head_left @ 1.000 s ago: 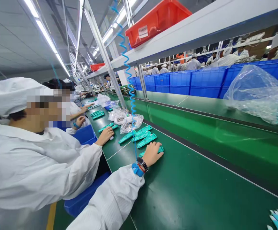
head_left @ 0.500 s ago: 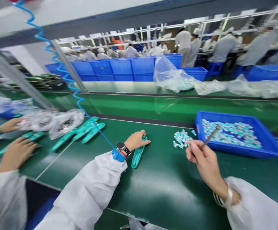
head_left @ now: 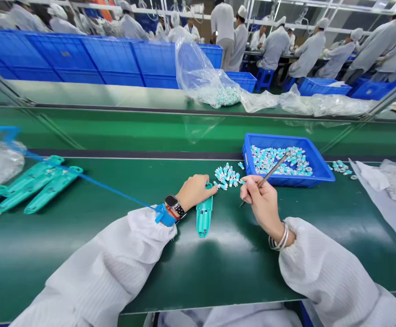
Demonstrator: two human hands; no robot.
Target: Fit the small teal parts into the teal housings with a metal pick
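My left hand [head_left: 195, 192] is closed around the upper end of a teal plastic housing [head_left: 203, 219], which lies on the green work surface with its hollow side up. Fingers and thumb hide the housing's top. Pen-fashion, my right hand [head_left: 261, 196] grips slim metal tweezers [head_left: 272, 170], their pointed tip slanting down to the left above the surface. Just beyond and between my hands is a loose pile of small teal-and-white parts [head_left: 228, 176]. More of these parts fill a blue tray [head_left: 288, 181] behind my right hand.
Several teal housings [head_left: 52, 187] lie at left near a plastic bag [head_left: 0, 165]. A blue cord [head_left: 98, 182] runs to my left wristband. At right, a few parts [head_left: 341, 167] and a white sheet [head_left: 385, 206] with bagged items. Blue bins [head_left: 116, 59] and people stand beyond.
The view has swung right, so the neighbour's hands are out of sight. The housing under my left hand now points more straight toward me. My right hand with the tweezers is closer to it.
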